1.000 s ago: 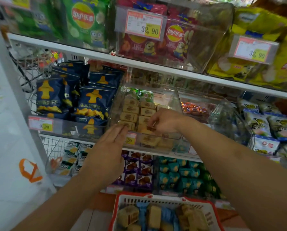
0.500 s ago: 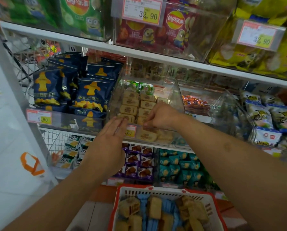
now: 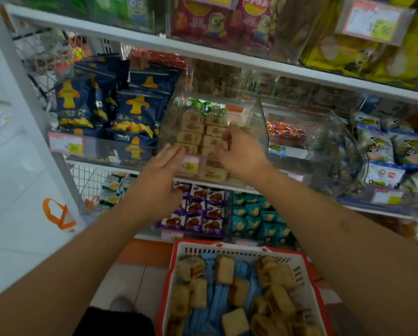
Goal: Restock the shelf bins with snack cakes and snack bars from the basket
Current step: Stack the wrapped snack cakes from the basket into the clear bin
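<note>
My right hand (image 3: 243,154) pinches a snack cake in the clear bin (image 3: 261,122); left hand (image 3: 158,180) fingers straight, together; red basket (image 3: 227,248) remains mostly full.

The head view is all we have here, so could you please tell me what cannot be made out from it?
- Right hand: its fingers curl into the clear bin, hiding whether they hold a snack cake.
- Price tag on the bin: left hand covers part of it, and the print is blurred.
- Basket: the bottom edge of the frame cuts off its near end.
- Upper right price tag: digits smeared by blur.
</note>
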Demonstrator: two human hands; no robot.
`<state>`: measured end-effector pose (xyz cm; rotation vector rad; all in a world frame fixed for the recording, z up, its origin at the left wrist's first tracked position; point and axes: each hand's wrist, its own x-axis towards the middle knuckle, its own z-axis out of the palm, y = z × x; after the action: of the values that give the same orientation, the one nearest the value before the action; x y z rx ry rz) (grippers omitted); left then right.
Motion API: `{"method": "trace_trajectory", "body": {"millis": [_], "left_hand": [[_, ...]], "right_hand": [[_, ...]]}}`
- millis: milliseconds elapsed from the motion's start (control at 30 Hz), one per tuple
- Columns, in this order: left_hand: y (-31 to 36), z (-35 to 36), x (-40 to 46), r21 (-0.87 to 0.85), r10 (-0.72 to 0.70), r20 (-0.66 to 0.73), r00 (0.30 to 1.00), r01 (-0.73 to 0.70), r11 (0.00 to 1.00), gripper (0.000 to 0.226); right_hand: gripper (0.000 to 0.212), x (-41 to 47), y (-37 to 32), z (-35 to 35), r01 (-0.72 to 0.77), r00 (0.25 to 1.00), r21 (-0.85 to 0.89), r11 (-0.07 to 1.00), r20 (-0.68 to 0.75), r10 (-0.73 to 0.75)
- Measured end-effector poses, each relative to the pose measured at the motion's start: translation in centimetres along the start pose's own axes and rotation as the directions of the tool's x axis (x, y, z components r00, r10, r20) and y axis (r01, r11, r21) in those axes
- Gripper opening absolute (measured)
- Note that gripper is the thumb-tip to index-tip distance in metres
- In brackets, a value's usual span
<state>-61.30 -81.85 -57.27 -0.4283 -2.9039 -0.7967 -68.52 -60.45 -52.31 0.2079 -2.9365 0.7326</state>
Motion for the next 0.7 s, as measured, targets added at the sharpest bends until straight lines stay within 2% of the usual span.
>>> {"method": "trace_trajectory", "body": {"millis": [67, 133, 233, 300, 367, 433, 467, 533, 600, 667, 700], "left_hand": [[0.3, 0.3, -1.3, -0.019, 0.01, -0.009, 1.0, -0.01, 1.0, 0.096], [1.0, 1.7, -3.4, -0.038, 0.017, 0.002, 1.0, -0.017, 0.999, 0.092], [1.2, 5.6, -7.2, -0.093, -0.017, 0.112, 0.994, 0.028, 0.995, 0.08], [0.5, 9.0, -10.1, -0.039, -0.082, 0.21, 0.974, 0.092, 0.995, 0.078], [-0.5, 12.3, -13.2, 0.035, -0.163, 0.288, 0.944, 0.159, 0.987, 0.085], [-1.2, 15.2, -16.2, 0.082, -0.245, 0.37, 0.896, 0.231, 0.97, 0.095], [-1.0, 16.4, -17.3, 0.079, -0.302, 0.398, 0.866, 0.295, 0.952, 0.097], [0.2, 17.9, -18.8, 0.118, -0.424, 0.459, 0.781, 0.419, 0.9, 0.095], [1.3, 18.4, -19.4, 0.186, -0.47, 0.514, 0.718, 0.441, 0.878, 0.095], [1.5, 18.8, -19.8, 0.227, -0.475, 0.539, 0.696, 0.423, 0.877, 0.1], [1.1, 19.0, -20.1, 0.177, -0.493, 0.536, 0.685, 0.48, 0.859, 0.11]], "right_hand": [[0.026, -4.1, 0.0, -0.5, 0.114, 0.99, 0.05, 0.992, -0.096, -0.108], [0.016, -8.4, 0.8, -0.6, 0.17, 0.982, 0.087, 0.982, -0.099, -0.162], [0.011, -14.0, 4.6, 1.3, 0.068, 0.998, 0.131, 0.989, -0.022, -0.066], [0.015, -17.2, 8.1, 3.3, -0.061, 0.996, 0.094, 0.994, 0.072, 0.054], [0.021, -20.7, 11.7, 5.4, -0.216, 0.956, -0.007, 0.976, 0.204, 0.212], [0.024, -24.1, 15.1, 7.4, -0.29, 0.89, -0.145, 0.946, 0.324, 0.322], [0.028, -25.7, 16.4, 8.1, -0.286, 0.859, -0.231, 0.93, 0.369, 0.356], [0.049, -28.6, 18.5, 9.0, -0.251, 0.814, -0.317, 0.915, 0.442, 0.376], [0.065, -30.9, 20.3, 9.4, -0.249, 0.772, -0.385, 0.889, 0.476, 0.423], [0.069, -32.6, 21.7, 9.6, -0.144, 0.757, -0.535, 0.832, 0.482, 0.441], [0.073, -33.2, 22.3, 9.8, -0.083, 0.767, -0.595, 0.799, 0.474, 0.433]]}}
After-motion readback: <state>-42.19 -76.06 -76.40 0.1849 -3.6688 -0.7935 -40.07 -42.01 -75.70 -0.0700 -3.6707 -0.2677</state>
